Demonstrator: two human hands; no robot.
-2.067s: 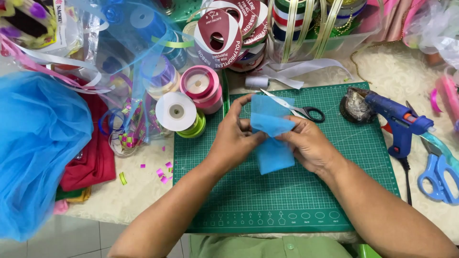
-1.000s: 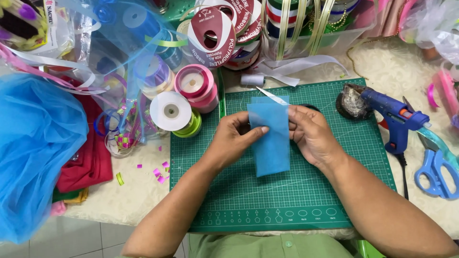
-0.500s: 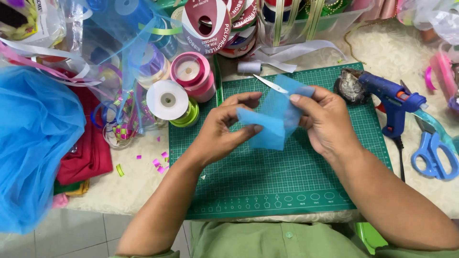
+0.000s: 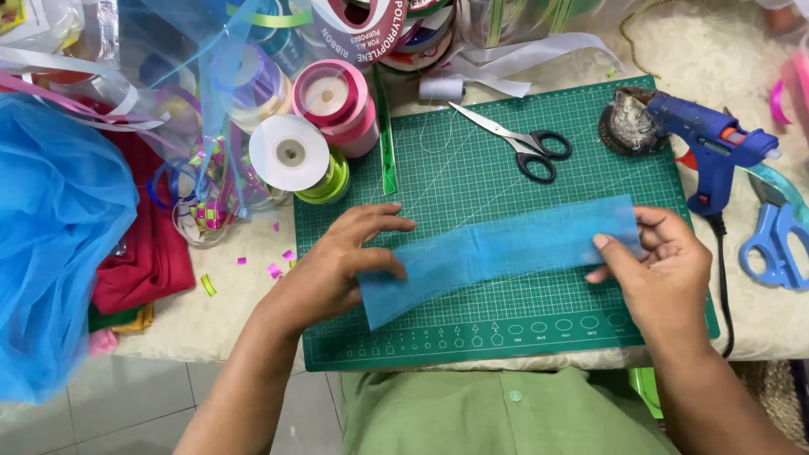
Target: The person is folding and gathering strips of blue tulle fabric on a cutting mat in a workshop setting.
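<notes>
A long strip of blue mesh fabric [image 4: 506, 253] lies stretched out flat across the green cutting mat [image 4: 472, 168]. My left hand [image 4: 345, 261] pinches its left end, fingers spread over the mat. My right hand [image 4: 661, 265] grips the strip's right end between thumb and fingers. Both ends are held a little above or on the mat; I cannot tell which.
Black-handled scissors [image 4: 518, 143] lie at the mat's top. A blue glue gun [image 4: 708, 143] and blue scissors [image 4: 775, 240] sit at the right. Ribbon spools [image 4: 316, 126] crowd the upper left. A heap of blue tulle [image 4: 55, 244] over red cloth [image 4: 143, 261] fills the left.
The folded blue mesh piece has been opened out into a long strip. My hands have moved apart, the left one leftward and the right one rightward, each holding an end.
</notes>
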